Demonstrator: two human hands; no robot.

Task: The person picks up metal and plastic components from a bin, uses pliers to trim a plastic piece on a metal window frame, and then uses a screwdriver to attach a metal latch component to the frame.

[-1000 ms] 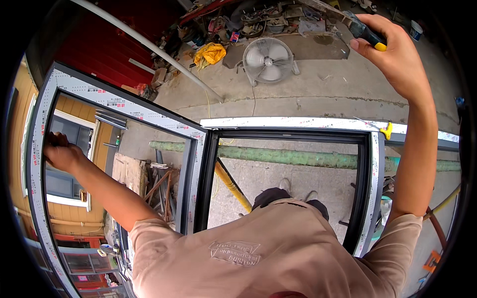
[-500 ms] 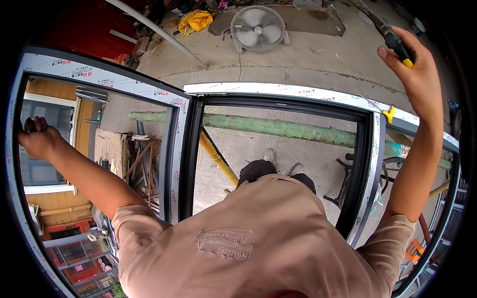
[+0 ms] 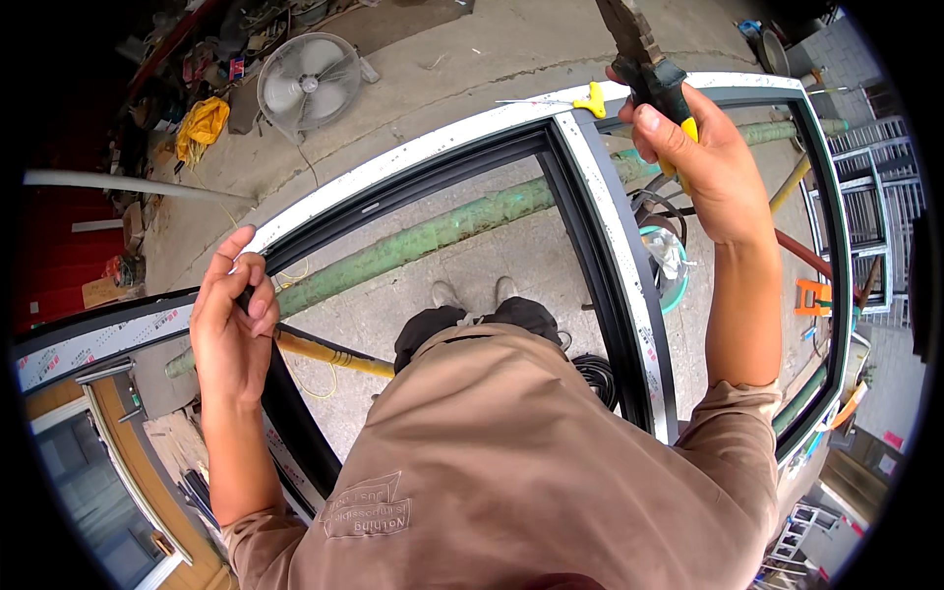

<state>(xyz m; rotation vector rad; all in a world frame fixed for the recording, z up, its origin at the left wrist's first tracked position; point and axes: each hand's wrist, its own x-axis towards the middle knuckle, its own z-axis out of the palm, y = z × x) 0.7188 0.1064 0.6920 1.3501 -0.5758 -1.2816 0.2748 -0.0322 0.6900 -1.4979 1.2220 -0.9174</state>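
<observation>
My right hand is wrapped round the black-and-yellow handles of a pair of pliers, raised over the far side of a window frame. The metal jaws point up and away. The frame is dark with white protective film along its top. My left hand is closed, fingers curled round a small dark piece that they mostly hide. It is at the left corner of the frame's middle opening. On the far rail, left of the pliers, lies a yellow-handled tool with a thin metal shaft.
A green pipe runs beneath the frame, near a yellow pole. Behind it, a fan stands on the concrete floor beside a yellow bag. A teal bucket sits below the right opening. More frames lean at far right.
The view has turned right. My left hand has left the frame's far left edge and come to the middle opening's corner. My right hand, still gripping the pliers, is nearer the yellow-handled tool.
</observation>
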